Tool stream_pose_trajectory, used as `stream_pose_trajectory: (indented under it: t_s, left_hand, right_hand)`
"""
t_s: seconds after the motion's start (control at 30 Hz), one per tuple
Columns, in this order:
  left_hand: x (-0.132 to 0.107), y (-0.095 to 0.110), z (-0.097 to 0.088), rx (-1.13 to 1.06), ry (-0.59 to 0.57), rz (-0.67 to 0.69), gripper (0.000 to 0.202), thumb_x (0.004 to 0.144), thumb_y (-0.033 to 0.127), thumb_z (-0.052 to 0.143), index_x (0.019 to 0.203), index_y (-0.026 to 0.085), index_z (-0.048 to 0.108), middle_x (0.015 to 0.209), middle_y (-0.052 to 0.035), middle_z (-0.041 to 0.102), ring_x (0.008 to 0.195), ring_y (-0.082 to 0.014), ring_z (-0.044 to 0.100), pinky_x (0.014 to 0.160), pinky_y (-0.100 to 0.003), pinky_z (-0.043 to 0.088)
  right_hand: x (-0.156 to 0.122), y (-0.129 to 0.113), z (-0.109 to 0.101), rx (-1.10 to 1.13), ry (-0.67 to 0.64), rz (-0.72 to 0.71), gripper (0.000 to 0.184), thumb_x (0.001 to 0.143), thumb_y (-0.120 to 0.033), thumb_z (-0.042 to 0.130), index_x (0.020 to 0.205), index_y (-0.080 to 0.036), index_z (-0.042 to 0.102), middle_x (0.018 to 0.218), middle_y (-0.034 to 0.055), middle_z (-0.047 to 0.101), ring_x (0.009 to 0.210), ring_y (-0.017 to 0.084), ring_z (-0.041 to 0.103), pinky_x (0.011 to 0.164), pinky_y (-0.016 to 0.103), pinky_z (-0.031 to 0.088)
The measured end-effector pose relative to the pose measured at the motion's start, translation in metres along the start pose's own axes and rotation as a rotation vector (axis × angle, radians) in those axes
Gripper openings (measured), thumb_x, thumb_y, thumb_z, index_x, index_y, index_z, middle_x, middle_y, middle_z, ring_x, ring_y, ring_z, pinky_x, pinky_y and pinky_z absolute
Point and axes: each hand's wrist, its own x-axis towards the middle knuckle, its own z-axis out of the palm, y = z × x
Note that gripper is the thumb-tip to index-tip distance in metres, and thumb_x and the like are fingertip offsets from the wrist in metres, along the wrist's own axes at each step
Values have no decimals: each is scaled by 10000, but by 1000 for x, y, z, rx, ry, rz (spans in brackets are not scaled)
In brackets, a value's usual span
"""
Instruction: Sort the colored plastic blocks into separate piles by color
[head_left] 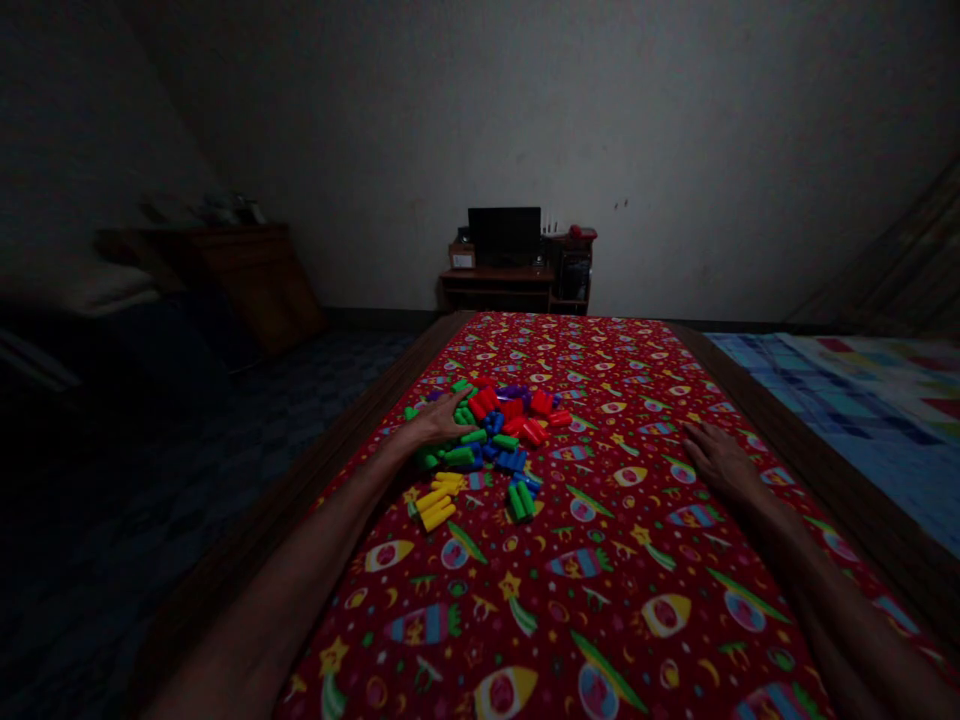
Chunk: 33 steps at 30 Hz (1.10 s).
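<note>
A loose pile of plastic pieces lies on the red patterned cloth (570,640), left of its middle. Among them are red pieces (533,432), blue pieces (511,461), green pieces (520,501), yellow pieces (435,507) and some purple ones at the back. Many look like short paired tubes. My left hand (439,420) reaches over the pile's left side, thumb and fingers apart, beside the green and red pieces; no held piece shows. Well to the right, my right hand (724,460) rests palm down on the cloth, fingers stretched out and holding nothing.
The cloth covers a long table with a dark brown edge (360,440). A desk (495,284) with a black monitor (504,236) stands by the far wall. A wooden cabinet (240,285) is at the left. Blue checked bedding (817,420) spreads at the right.
</note>
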Motion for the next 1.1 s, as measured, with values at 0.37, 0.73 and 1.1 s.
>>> stream_pose_trajectory:
  t_s: [0.37, 0.73, 1.1]
  left_hand:
    - [-10, 57, 1, 5, 120, 94, 598, 778, 250, 611, 1357, 216, 465, 1231, -74, 623, 1133, -257, 589, 986, -387, 469]
    - [-71, 120, 29, 164, 64, 472, 552, 926, 324, 522, 1446, 292, 339, 1455, -78, 453, 1316, -225, 443, 1109, -425, 351]
    - [-128, -4, 30, 84, 215, -466, 633, 938, 501, 284, 1489, 190, 282, 1515, -162, 357, 1409, -347, 294, 1093, -617, 260]
  right_hand:
    - [-1, -9, 3, -86, 71, -51, 455, 950, -337, 313, 1167, -98, 634, 1131, 196, 630, 1070, 292, 556, 922, 427, 446]
    - [-1, -9, 2, -62, 60, -43, 442, 942, -338, 323, 1175, -107, 620, 1133, 199, 623, 1088, 299, 547, 932, 434, 435]
    - [-1, -10, 2, -117, 60, -59, 438, 964, -330, 323, 1157, -80, 626, 1095, 184, 637, 1063, 286, 558, 908, 397, 445]
